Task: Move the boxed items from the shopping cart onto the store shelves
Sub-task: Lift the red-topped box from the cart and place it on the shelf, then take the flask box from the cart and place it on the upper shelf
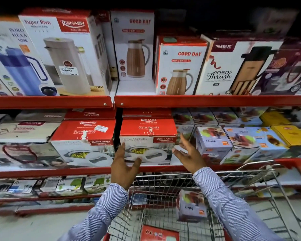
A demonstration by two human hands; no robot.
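The red-and-white Sigma Marbella box (148, 141) sits on the middle shelf (50, 171), right at the front edge, directly ahead of the person and a little above the cart. Its long side runs left to right along the shelf, its printed face towards us, with a matching box (83, 141) just beside it on the left and the small juicer boxes (214, 145) to its right.

Both hands are up at it, open and empty. The left hand (123, 162) has its fingers spread, fingertips at the box's lower left corner, either brushing the front face or just short of it; I can't quite tell which. The right hand (189, 153) hangs off the box's right end with palm turned inward and fingers splayed, near but apart from it. So the box lies between the two palms, with the left hand the closer one.

Down below, the shopping cart (250, 169) is parked against the shelving. A juicer box (191, 207) stands in it to the right, under the right forearm, and a flat red box (159, 233) lies at the near end of the basket. To my eye, the big box looks placed, and the next reach would be down and back, with the right hand better placed for the juicer box.
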